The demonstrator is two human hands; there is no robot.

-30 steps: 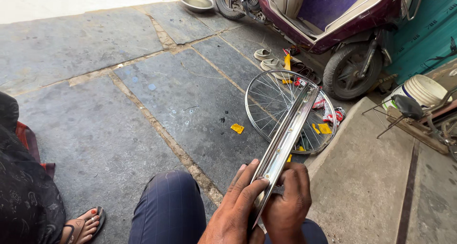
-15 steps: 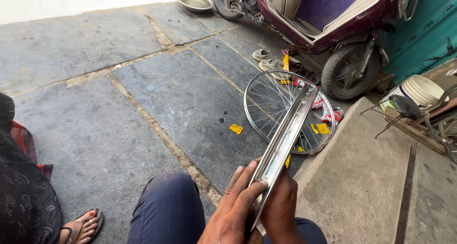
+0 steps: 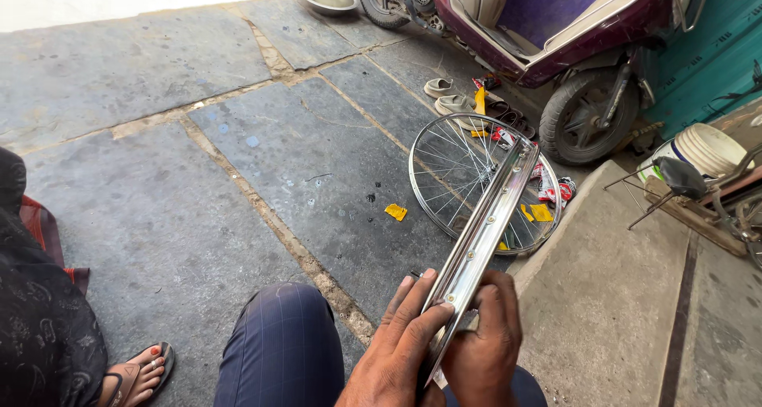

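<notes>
You are gripping a bare, shiny chrome bicycle wheel rim (image 3: 484, 232) edge-on between both hands, just above your knee in blue checked trousers (image 3: 282, 343). Your left hand (image 3: 397, 351) is closing around the rim's near arc, fingers (image 3: 425, 304) lying flat along its polished channel; your right hand (image 3: 484, 343) is clasping the same arc from the other side, fingers curled over the edge. The far arc is reaching away from your hands, over a spoked silver wheel (image 3: 476, 185) lying flat on the grey stone paving (image 3: 198, 177).

Judging from this grip, the smooth metal could be slipping through your palms, and a twist might be letting the far end drop onto the spokes below. The rim's edge may also be pinching your fingertips.

The rim's nearest part, both wrists and your thumbs are being cut off at the picture's bottom edge.
</notes>
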